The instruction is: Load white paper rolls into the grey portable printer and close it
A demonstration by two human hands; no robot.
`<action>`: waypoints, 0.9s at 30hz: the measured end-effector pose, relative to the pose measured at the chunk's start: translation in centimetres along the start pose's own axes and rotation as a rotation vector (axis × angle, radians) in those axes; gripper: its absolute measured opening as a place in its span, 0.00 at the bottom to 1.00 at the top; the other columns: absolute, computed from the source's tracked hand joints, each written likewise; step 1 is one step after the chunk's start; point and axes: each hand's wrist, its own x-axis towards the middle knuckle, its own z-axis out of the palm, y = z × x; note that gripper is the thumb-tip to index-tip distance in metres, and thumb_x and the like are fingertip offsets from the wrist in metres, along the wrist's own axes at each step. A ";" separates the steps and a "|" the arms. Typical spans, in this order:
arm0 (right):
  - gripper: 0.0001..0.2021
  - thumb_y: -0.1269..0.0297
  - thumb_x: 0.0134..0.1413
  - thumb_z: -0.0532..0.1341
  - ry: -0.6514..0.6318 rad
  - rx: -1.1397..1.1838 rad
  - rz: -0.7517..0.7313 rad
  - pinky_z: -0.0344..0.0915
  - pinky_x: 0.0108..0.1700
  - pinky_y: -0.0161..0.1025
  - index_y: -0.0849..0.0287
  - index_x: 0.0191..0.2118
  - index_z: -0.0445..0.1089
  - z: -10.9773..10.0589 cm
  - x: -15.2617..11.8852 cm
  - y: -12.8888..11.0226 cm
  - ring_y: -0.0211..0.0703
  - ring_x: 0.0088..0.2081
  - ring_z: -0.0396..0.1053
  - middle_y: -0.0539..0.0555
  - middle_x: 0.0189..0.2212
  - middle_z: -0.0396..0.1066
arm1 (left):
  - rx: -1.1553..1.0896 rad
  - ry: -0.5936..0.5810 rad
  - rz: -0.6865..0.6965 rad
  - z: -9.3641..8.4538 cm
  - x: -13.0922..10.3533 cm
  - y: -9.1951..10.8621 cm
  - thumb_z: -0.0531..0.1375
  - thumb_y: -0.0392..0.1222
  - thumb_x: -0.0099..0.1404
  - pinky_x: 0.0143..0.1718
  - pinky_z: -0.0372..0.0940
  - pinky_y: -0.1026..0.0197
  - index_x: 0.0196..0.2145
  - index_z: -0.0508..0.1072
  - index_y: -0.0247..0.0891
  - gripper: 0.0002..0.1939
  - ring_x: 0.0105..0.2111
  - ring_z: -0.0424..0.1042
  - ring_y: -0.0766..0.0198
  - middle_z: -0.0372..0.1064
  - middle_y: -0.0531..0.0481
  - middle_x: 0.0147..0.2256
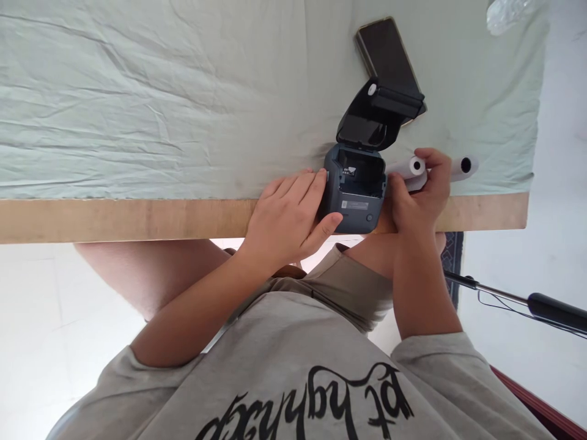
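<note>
A small dark thermal printer stands at the table's front edge. Its lid is tipped back, and the paper bay shows dark inside. My left hand lies against the printer's left side, its fingers stretched out and the thumb by the front corner. Beside the printer's right side, my right hand is closed around a white paper roll with a dark hollow core. Something white and rounded also shows just below that roll, partly hidden by my fingers. Another paper roll lies to the right of this hand.
A dark phone lies behind the printer, partly covered by the raised lid. A clear plastic item is at the far right corner. Pale green cloth covers the table, with a bare wooden edge in front. A black pole stands right.
</note>
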 end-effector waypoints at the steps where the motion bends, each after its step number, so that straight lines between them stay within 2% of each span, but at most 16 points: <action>1: 0.24 0.63 0.46 0.65 0.013 0.030 -0.027 0.69 0.53 0.50 0.53 0.52 0.65 0.2 0.0 0.1 0.42 0.45 0.70 0.51 0.45 0.66 | 0.002 0.001 0.001 0.0 0.0 0.0 0.32 0.61 0.77 0.56 0.63 0.46 0.63 0.67 0.21 0.44 0.58 0.70 0.44 0.71 0.30 0.57; 3: 0.26 0.64 0.45 0.65 0.054 0.119 -0.089 0.70 0.42 0.43 0.52 0.53 0.63 0.5 -0.1 0.3 0.38 0.37 0.70 0.50 0.43 0.66 | 0.005 0.001 0.001 0.0 0.0 0.0 0.32 0.61 0.77 0.56 0.64 0.47 0.63 0.67 0.22 0.44 0.58 0.71 0.45 0.71 0.29 0.57; 5: 0.27 0.65 0.44 0.65 0.115 0.172 -0.148 0.68 0.36 0.40 0.52 0.53 0.63 0.8 -0.1 0.4 0.37 0.34 0.69 0.51 0.41 0.67 | 0.003 -0.005 -0.003 -0.1 0.0 0.0 0.32 0.61 0.77 0.57 0.64 0.47 0.64 0.66 0.22 0.43 0.58 0.70 0.45 0.71 0.29 0.57; 8: 0.24 0.65 0.44 0.65 0.203 0.133 -0.218 0.69 0.36 0.42 0.54 0.50 0.66 0.5 -0.3 -0.3 0.41 0.36 0.72 0.54 0.40 0.72 | -0.004 -0.018 -0.014 -0.1 0.0 0.0 0.32 0.62 0.77 0.57 0.63 0.46 0.64 0.66 0.24 0.43 0.59 0.70 0.45 0.71 0.30 0.58; 11: 0.16 0.63 0.49 0.66 0.230 0.135 -0.295 0.72 0.40 0.45 0.55 0.45 0.69 -0.4 -0.4 -2.3 0.45 0.40 0.75 0.55 0.40 0.75 | -0.013 -0.029 -0.017 -0.1 0.0 0.0 0.33 0.62 0.77 0.58 0.63 0.44 0.65 0.65 0.25 0.42 0.59 0.69 0.44 0.70 0.29 0.59; 13: 0.15 0.64 0.50 0.68 0.194 0.182 -0.369 0.72 0.41 0.46 0.55 0.44 0.69 -0.8 -0.4 -3.9 0.47 0.42 0.76 0.55 0.41 0.76 | -0.016 -0.032 -0.017 -0.1 0.0 0.0 0.33 0.61 0.77 0.58 0.64 0.44 0.65 0.65 0.24 0.42 0.59 0.69 0.43 0.70 0.29 0.59; 15: 0.15 0.65 0.50 0.69 0.100 0.186 -0.425 0.73 0.42 0.46 0.54 0.44 0.69 -1.0 -0.1 -5.4 0.48 0.44 0.78 0.54 0.43 0.78 | -0.016 -0.033 -0.019 -0.1 0.0 0.0 0.33 0.61 0.77 0.58 0.64 0.44 0.65 0.65 0.24 0.43 0.59 0.69 0.43 0.70 0.29 0.59; 20: 0.12 0.68 0.51 0.68 -0.153 -0.073 -0.404 0.74 0.48 0.51 0.50 0.41 0.69 -0.8 1.0 -7.4 0.49 0.45 0.79 0.50 0.44 0.80 | -0.010 -0.021 -0.011 0.0 0.0 0.0 0.33 0.61 0.77 0.58 0.63 0.45 0.64 0.65 0.23 0.42 0.59 0.69 0.44 0.70 0.29 0.58; 27: 0.08 0.65 0.50 0.67 -0.190 -0.164 -0.303 0.74 0.49 0.53 0.50 0.37 0.70 0.0 1.3 -7.6 0.50 0.45 0.78 0.49 0.43 0.81 | 0.000 -0.013 0.000 0.0 0.0 -0.1 0.34 0.60 0.77 0.57 0.63 0.45 0.64 0.66 0.22 0.41 0.59 0.69 0.44 0.71 0.29 0.57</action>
